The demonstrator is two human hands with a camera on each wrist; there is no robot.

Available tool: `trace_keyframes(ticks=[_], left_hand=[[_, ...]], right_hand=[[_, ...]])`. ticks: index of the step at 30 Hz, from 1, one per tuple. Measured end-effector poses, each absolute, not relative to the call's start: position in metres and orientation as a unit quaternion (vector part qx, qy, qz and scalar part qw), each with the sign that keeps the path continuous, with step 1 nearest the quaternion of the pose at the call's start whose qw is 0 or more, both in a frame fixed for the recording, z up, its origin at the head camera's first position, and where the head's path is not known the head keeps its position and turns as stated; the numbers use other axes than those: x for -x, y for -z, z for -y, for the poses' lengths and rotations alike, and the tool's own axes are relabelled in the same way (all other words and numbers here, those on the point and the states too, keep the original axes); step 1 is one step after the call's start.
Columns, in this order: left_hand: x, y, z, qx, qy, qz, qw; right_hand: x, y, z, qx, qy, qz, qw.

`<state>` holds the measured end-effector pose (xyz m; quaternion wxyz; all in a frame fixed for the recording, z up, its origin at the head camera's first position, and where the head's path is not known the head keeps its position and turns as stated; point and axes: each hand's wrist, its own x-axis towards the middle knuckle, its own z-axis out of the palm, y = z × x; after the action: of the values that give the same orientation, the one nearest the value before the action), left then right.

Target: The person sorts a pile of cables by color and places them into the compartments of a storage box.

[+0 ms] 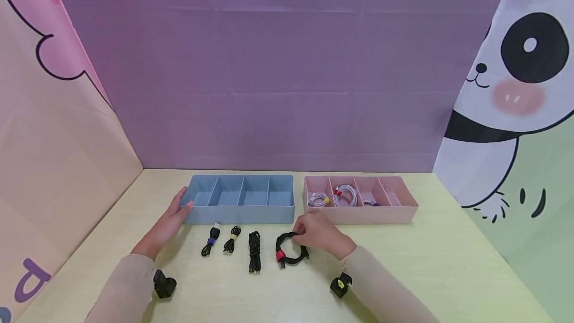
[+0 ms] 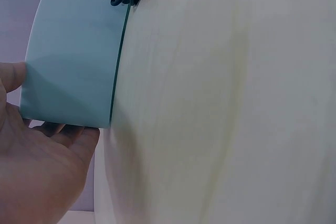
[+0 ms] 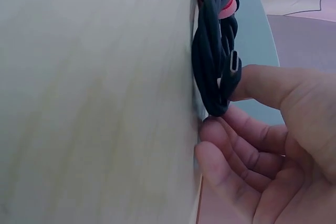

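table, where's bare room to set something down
Bare: table right of the pink box and right sleeve, to the panda backdrop; the near strip between right and left sleeve. Crowded: black cables before the blue box, where the right hand pinches the red-tied coil.

The blue organiser [image 1: 239, 215] and pink organiser [image 1: 376, 216] look smooth, matt plastic; red-strapped cable [image 3: 208, 45], rubbery with metal-tipped plug [image 3: 234, 62]; tabletop [image 1: 224, 298], wood-grained; purple backdrop [image 1: 287, 69], creased cloth

Creased purple backdrop [image 1: 287, 83], panda print [image 1: 484, 168] at right, pink cartoon figure [image 1: 67, 59] at left, pale wood-grained tabletop [image 1: 251, 300]
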<state>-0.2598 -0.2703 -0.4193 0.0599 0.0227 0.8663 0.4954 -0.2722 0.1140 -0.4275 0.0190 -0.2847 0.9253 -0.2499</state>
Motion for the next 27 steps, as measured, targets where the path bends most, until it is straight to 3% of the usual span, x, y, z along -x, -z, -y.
trace_keyframes(ticks=[27], left_hand=[[0.2569, 0.4190, 0.2693, -0.030, -0.498, -0.865, 0.055]], right_hand=[[0.2727, 0.4209, -0.1224, 0.304, 0.327, -0.891, 0.085]])
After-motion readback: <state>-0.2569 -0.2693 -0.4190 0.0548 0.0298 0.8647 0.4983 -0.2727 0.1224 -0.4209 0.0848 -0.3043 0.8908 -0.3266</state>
